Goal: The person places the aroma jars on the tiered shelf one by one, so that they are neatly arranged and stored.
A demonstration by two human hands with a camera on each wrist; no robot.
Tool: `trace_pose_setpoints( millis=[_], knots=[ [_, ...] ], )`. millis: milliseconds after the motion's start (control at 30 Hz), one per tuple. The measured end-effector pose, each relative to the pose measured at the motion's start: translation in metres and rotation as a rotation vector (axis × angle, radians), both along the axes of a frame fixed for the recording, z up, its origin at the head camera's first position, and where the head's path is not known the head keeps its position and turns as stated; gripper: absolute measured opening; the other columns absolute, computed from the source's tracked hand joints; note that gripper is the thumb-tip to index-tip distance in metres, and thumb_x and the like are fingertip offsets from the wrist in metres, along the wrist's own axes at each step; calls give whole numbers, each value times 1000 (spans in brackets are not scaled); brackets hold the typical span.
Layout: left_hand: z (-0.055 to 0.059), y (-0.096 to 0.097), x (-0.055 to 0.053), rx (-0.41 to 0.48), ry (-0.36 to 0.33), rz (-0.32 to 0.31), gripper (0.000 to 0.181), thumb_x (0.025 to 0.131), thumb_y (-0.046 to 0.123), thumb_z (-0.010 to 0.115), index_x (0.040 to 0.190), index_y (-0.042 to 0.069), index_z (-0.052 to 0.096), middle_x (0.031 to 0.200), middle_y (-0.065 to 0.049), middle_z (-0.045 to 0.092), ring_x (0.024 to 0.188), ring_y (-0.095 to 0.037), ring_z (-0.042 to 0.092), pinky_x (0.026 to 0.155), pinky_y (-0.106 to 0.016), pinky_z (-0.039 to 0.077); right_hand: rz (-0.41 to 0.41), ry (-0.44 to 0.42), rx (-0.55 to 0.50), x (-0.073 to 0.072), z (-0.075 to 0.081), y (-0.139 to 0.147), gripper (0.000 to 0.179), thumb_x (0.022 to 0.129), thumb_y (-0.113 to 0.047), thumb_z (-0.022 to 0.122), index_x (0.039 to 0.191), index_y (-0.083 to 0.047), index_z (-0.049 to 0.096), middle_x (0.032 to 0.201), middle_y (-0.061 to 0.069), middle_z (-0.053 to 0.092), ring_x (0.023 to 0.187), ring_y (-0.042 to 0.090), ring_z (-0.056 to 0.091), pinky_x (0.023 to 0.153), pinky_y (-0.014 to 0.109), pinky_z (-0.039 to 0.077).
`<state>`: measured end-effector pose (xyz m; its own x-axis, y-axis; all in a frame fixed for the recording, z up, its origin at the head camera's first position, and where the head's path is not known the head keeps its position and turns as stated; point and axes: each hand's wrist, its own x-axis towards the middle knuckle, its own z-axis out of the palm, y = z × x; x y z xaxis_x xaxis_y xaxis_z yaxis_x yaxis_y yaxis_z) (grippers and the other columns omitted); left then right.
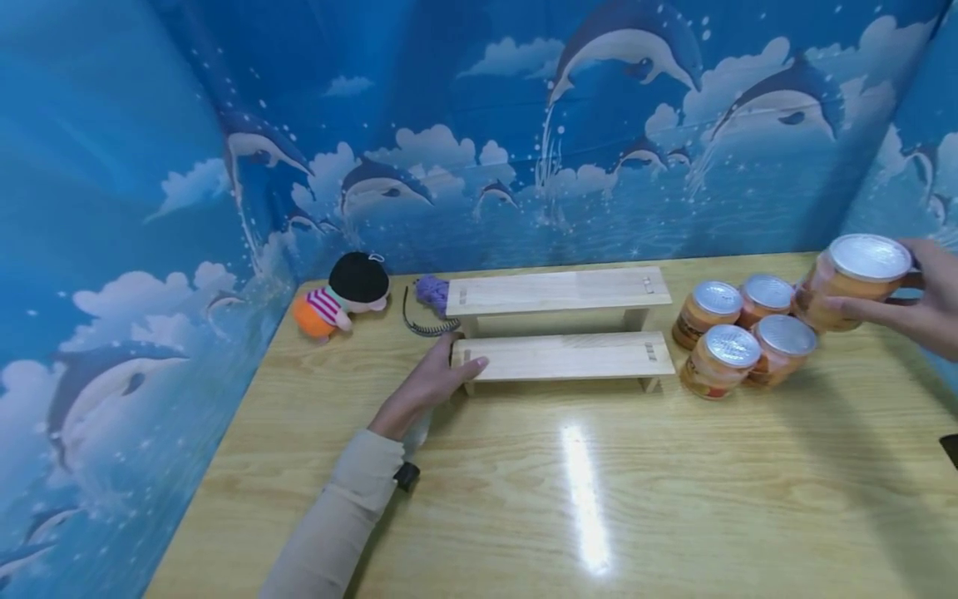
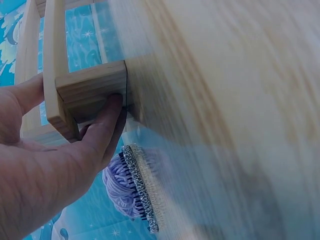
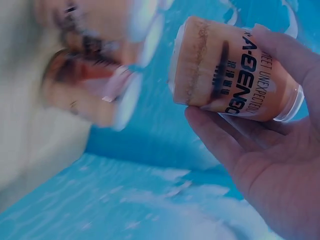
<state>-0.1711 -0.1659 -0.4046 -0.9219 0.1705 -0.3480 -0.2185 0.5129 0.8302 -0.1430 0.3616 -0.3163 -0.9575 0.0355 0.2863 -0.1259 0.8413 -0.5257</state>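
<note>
My left hand (image 1: 430, 378) grips the left end of the lower, front step of a pale wooden two-step rack (image 1: 561, 358). In the left wrist view, its thumb lies over the board's end and its fingers (image 2: 102, 122) reach along the leg (image 2: 97, 82). At the far right, my right hand (image 1: 928, 304) holds a silver-lidded jar (image 1: 853, 287) raised above the table. The right wrist view shows that jar (image 3: 220, 70) tipped sideways in the picture, with black lettering on an orange-brown body and thumb and fingers around it.
Several similar jars (image 1: 722, 362) stand clustered right of the rack. Behind the rack's left end lie a purple yarn bundle (image 1: 432, 293) and a dark beaded comb-like strip (image 1: 434, 329). A soft doll (image 1: 329, 308) lies farther left. Dolphin-printed cloth (image 1: 449, 166) walls the table's back and sides.
</note>
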Motion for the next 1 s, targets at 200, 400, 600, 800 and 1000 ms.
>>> trace_pose_setpoints(
  millis=[200,400,600,800,1000],
  knots=[
    [-1,-1,-1,6,2,-5,83,99,41,66,162,11,19,160,-21,30,145,-39,33,115,-56,34,148,-138,55,-20,27,-35,65,94,-19,75,135,18,41,114,38,51,94,55,56,59,48,55],
    [-2,-1,-1,15,4,-9,83,99,40,66,162,11,18,159,-20,31,145,-37,34,115,-54,34,306,-198,6,-34,45,-78,81,93,-21,76,149,12,26,128,36,44,106,54,54,68,46,57],
    [-1,0,-2,41,4,-6,80,100,37,66,161,12,21,153,-18,39,139,-34,42,113,-51,37,429,-287,-46,-50,59,-127,90,94,-30,75,156,2,19,141,30,43,119,48,53,89,63,51],
    [1,1,-1,48,12,2,77,100,34,66,160,11,24,148,-17,46,134,-32,48,111,-49,40,557,-307,-75,-67,63,-173,84,96,-29,73,156,1,22,142,26,46,124,41,54,95,59,50],
    [1,1,-1,54,19,-5,76,100,33,67,159,10,25,146,-17,46,132,-32,49,110,-48,41,647,-304,-90,-83,57,-209,80,94,-26,75,152,4,28,139,24,50,126,38,53,101,57,48]
  ],
)
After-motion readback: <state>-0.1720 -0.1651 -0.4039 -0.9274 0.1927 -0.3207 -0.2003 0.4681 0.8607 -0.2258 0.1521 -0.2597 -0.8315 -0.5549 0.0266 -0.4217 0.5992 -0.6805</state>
